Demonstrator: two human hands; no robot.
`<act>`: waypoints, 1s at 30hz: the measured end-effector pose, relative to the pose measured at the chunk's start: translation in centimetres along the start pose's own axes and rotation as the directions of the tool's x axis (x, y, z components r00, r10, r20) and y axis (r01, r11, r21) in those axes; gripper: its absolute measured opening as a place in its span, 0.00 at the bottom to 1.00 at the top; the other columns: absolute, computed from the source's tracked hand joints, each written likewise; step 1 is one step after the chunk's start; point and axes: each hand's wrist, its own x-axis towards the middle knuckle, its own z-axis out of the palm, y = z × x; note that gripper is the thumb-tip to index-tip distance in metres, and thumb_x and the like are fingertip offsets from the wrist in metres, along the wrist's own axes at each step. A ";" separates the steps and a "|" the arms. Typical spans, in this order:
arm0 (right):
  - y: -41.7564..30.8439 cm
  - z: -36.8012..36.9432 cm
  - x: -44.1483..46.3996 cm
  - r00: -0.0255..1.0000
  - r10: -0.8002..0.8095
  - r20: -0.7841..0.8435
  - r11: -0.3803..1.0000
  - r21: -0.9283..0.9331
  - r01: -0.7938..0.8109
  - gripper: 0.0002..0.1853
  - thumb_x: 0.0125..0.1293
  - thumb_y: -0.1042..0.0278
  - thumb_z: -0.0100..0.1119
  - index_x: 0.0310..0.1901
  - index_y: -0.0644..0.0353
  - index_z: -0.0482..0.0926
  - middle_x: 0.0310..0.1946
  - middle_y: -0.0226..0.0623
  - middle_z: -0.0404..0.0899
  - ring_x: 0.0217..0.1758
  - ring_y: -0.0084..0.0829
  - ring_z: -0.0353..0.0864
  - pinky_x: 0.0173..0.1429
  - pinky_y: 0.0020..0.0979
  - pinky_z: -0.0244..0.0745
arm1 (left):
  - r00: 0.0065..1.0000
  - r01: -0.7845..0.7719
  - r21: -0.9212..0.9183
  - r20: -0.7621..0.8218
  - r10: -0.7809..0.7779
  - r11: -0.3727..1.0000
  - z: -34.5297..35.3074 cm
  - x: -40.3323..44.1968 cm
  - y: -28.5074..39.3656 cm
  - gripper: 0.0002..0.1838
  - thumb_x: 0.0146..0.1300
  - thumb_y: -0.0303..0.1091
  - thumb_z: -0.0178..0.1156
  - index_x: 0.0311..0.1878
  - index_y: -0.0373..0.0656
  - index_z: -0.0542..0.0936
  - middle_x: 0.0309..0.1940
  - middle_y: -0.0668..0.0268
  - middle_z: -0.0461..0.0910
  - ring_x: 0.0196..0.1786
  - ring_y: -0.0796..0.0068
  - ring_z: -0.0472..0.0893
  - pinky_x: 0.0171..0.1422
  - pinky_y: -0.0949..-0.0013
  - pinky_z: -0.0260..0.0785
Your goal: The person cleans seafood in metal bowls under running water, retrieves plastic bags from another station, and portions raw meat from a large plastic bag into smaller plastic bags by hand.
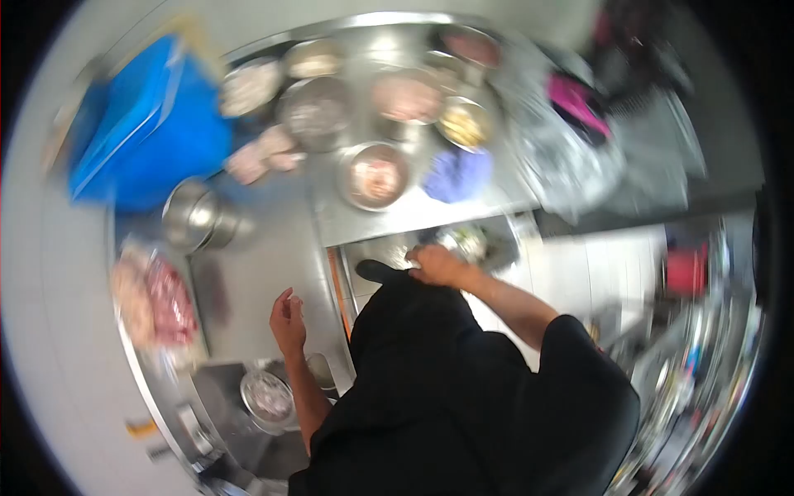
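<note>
My left hand (288, 321) hangs above the steel counter (273, 240) at the left, its fingers loosely bent and apart, with nothing visible in them. In front of my dark clothing (430, 372), my right hand (436, 266) is at the cloth's upper edge, above a lower shelf. Blur hides whether its fingers grip anything. Beyond my right hand stand a steel bowl of pinkish food (376, 176) and a crumpled purple cloth or bag (457, 175). Below and left of my left hand, a bowl of pale pieces (268, 395) stands in the sink area.
Several more bowls, one with yellow pieces (464, 124), stand on the back table. At the left are a blue bin (157, 132), stacked steel pots (194, 217) and bagged meat (169, 298). Clear plastic bags (571, 157) lie back right. A cluttered rack (703, 355) stands right.
</note>
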 end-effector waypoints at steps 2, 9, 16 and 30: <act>4.2 0.6 -7.0 0.955 0.297 0.008 0.949 -0.108 -0.295 0.16 0.54 0.62 0.59 0.45 0.58 0.77 0.40 0.48 0.79 0.46 0.44 0.78 0.49 0.42 0.74 | 0.975 -0.108 -0.022 0.194 0.110 0.994 3.2 -0.5 0.3 0.15 0.65 0.32 0.54 0.53 0.35 0.74 0.28 0.71 0.76 0.28 0.86 0.72 0.33 0.80 0.65; 16.5 17.7 -36.3 0.305 0.940 0.150 0.273 0.205 -0.940 0.19 0.50 0.57 0.60 0.39 0.63 0.81 0.41 0.50 0.80 0.48 0.44 0.79 0.53 0.39 0.74 | 0.716 -0.177 -0.071 0.675 0.178 0.982 15.9 -4.7 1.9 0.17 0.64 0.32 0.56 0.54 0.34 0.73 0.29 0.70 0.76 0.30 0.85 0.72 0.37 0.79 0.66; 14.9 32.8 -52.1 -0.019 0.813 0.581 -0.407 0.545 -0.733 0.18 0.57 0.60 0.62 0.35 0.73 0.80 0.24 0.50 0.81 0.20 0.40 0.81 0.22 0.40 0.79 | 0.313 -0.507 0.322 0.933 -0.177 0.800 30.8 -8.7 -4.0 0.24 0.61 0.35 0.59 0.60 0.40 0.68 0.27 0.68 0.75 0.27 0.82 0.71 0.32 0.76 0.66; 32.0 34.4 -72.1 -0.232 0.826 0.513 -0.539 0.840 -0.058 0.12 0.53 0.67 0.60 0.36 0.65 0.80 0.20 0.38 0.80 0.16 0.28 0.76 0.23 0.30 0.73 | 0.025 -0.262 0.749 0.635 -0.772 0.608 63.1 -14.7 -13.3 0.16 0.65 0.41 0.52 0.53 0.47 0.72 0.27 0.68 0.76 0.24 0.76 0.75 0.26 0.71 0.68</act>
